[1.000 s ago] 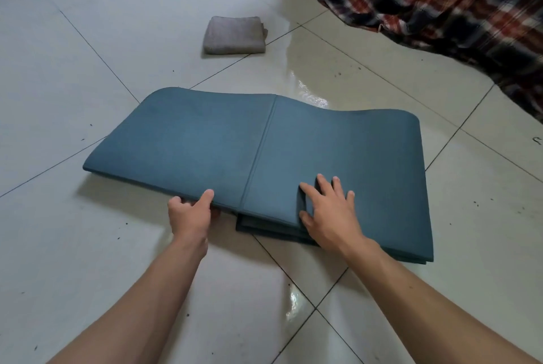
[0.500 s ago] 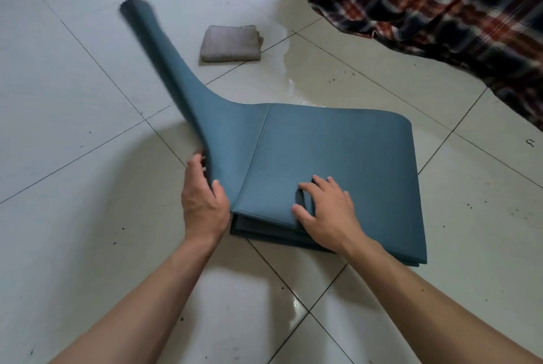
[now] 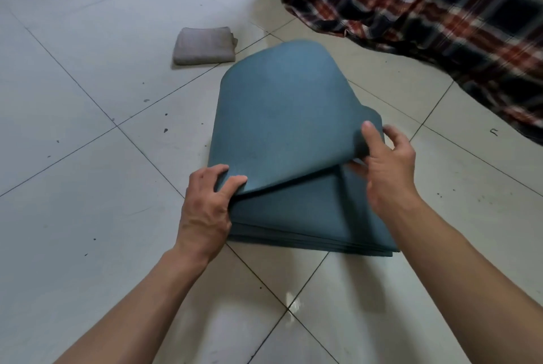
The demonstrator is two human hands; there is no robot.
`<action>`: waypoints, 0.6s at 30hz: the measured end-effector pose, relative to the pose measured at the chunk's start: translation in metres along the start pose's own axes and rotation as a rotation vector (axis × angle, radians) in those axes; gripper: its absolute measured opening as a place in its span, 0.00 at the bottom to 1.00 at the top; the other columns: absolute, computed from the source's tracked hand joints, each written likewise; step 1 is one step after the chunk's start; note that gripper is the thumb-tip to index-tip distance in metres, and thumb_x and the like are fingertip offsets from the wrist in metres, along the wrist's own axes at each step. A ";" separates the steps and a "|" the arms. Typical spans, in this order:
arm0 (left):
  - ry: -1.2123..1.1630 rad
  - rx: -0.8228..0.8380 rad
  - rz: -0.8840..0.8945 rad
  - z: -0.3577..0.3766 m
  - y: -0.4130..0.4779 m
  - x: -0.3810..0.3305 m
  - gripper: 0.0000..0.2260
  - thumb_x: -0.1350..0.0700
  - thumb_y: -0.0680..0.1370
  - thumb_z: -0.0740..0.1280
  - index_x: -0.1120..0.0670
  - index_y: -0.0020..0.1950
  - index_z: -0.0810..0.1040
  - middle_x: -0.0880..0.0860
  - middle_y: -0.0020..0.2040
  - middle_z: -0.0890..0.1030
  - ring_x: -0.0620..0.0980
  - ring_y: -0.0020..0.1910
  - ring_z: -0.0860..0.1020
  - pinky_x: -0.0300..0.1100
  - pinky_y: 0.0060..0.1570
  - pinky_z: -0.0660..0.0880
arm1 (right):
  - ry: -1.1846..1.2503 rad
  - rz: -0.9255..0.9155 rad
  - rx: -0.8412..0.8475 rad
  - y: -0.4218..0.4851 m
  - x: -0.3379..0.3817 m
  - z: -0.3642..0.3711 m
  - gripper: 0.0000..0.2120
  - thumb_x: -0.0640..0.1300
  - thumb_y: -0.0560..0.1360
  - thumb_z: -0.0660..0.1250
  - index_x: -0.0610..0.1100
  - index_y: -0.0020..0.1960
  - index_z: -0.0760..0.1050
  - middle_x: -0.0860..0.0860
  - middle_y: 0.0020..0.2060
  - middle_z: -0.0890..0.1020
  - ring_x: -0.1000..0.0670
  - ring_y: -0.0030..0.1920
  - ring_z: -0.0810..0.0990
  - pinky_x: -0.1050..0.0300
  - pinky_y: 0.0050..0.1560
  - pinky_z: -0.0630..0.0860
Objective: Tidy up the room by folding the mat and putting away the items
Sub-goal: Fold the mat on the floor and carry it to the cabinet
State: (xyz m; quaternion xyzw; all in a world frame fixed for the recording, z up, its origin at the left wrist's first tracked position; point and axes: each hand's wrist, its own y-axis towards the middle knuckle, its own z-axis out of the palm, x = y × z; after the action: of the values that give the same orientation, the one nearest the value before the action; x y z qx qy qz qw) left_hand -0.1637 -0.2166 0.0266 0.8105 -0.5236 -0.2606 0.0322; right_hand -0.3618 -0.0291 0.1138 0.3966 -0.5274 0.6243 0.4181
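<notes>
A teal blue mat (image 3: 279, 116) lies on the tiled floor in the middle of the view, folded into several layers. Its top panel arches over the stack and has not come down flat. My left hand (image 3: 208, 205) grips the near left corner of that top panel, thumb on top. My right hand (image 3: 388, 166) holds the panel's right edge, thumb on top and fingers under it. The lower layers show at the front as a neat stack.
A folded grey cloth (image 3: 204, 45) lies on the floor just beyond the mat, to the left. A red, white and dark plaid blanket (image 3: 426, 2) spreads over the upper right. Pale floor tiles (image 3: 73, 134) with dark grout lines surround the mat.
The mat's left half, flat a second ago, was lifted by my left hand and swung over to the right. It now arches over the stack, with my right hand on its right edge.
</notes>
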 end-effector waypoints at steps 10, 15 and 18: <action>-0.083 0.131 0.115 0.006 -0.010 -0.016 0.25 0.72 0.59 0.68 0.53 0.52 0.79 0.53 0.61 0.77 0.57 0.60 0.72 0.54 0.55 0.75 | -0.729 -0.049 -0.158 0.003 -0.037 -0.070 0.21 0.40 0.72 0.73 0.45 0.65 0.78 0.53 0.46 0.82 0.47 0.49 0.81 0.51 0.58 0.77; -0.192 0.137 0.017 0.009 -0.011 -0.024 0.16 0.52 0.72 0.65 0.51 0.59 0.79 0.48 0.59 0.77 0.50 0.58 0.73 0.48 0.55 0.70 | -0.758 -0.009 -0.145 0.004 -0.048 -0.086 0.22 0.39 0.74 0.71 0.48 0.66 0.75 0.55 0.40 0.79 0.46 0.46 0.81 0.47 0.56 0.78; -0.206 0.045 -0.100 0.015 0.001 -0.024 0.14 0.51 0.78 0.62 0.53 0.62 0.78 0.51 0.56 0.78 0.52 0.54 0.73 0.48 0.55 0.71 | -0.771 0.015 -0.129 0.008 -0.049 -0.083 0.23 0.39 0.73 0.69 0.46 0.68 0.73 0.51 0.44 0.82 0.45 0.49 0.80 0.53 0.52 0.76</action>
State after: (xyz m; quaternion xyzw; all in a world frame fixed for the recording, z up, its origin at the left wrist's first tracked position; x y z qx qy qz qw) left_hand -0.1792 -0.1935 0.0234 0.8050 -0.4888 -0.3320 -0.0531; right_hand -0.3574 0.0475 0.0544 0.5711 -0.6869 0.3980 0.2088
